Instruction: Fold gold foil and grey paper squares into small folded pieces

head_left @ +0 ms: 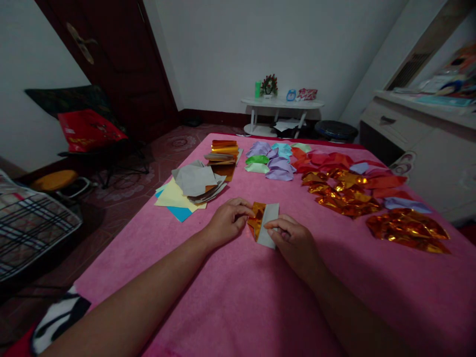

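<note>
A sheet of gold foil paper (268, 232), partly folded, lies on the pink cloth in front of me, its grey back showing on the right and its shiny gold side on the left. My left hand (231, 220) has its fingers curled at the paper's left edge. On the grey flap, my right hand (293, 238) pinches the right part between thumb and fingers. To the left are stacked grey-backed sheets (195, 179) over yellow paper (178, 194) and blue paper (180, 213). Behind them sits a pile of gold foil sheets (225, 148).
Folded gold foil pieces (407, 229) and red paper pieces (327, 159) spread over the right of the pink-covered table (208, 307). Purple folded pieces (280, 168) lie at the far middle. A white side table (282, 103) stands by the wall, and a drawer cabinet (420, 134) at right.
</note>
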Demonstrator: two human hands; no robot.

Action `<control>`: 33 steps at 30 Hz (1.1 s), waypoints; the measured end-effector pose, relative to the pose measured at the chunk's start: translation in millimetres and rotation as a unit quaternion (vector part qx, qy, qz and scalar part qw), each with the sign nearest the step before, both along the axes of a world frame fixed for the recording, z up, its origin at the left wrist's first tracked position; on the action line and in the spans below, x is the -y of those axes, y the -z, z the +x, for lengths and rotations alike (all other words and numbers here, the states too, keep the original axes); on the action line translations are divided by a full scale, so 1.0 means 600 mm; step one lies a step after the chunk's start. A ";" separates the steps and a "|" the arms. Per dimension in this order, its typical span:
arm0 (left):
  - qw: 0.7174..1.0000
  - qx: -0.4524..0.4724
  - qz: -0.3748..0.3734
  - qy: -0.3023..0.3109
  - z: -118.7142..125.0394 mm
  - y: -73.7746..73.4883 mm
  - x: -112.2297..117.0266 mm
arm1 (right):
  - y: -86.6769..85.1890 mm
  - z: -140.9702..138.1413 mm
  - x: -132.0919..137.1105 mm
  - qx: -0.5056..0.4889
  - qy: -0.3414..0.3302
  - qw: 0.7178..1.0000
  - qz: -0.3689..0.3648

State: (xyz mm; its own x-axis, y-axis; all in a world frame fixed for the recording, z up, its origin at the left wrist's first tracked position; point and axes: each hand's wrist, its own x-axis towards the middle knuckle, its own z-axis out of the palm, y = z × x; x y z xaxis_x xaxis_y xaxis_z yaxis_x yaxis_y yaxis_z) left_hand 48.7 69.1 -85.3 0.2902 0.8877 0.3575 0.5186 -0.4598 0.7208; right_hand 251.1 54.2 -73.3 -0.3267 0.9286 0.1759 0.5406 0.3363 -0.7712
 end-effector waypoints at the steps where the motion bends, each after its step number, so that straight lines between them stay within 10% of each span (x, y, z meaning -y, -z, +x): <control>1: 1.000 0.001 0.000 0.001 0.000 0.000 0.000 | 0.001 0.000 -0.001 0.000 0.000 1.000 0.001; 33: 1.000 0.002 0.004 0.002 0.000 0.007 -0.002 | 0.010 0.003 -0.004 0.002 -0.001 1.000 -0.007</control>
State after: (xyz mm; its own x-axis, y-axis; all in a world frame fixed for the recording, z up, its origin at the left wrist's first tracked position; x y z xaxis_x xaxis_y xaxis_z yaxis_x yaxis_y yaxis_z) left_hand 48.7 70.3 -89.2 0.2927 0.8834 0.3659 0.5145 -0.4681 0.7184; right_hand 253.0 56.3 -79.5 -0.3291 0.9303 0.1622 0.5427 0.3269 -0.7737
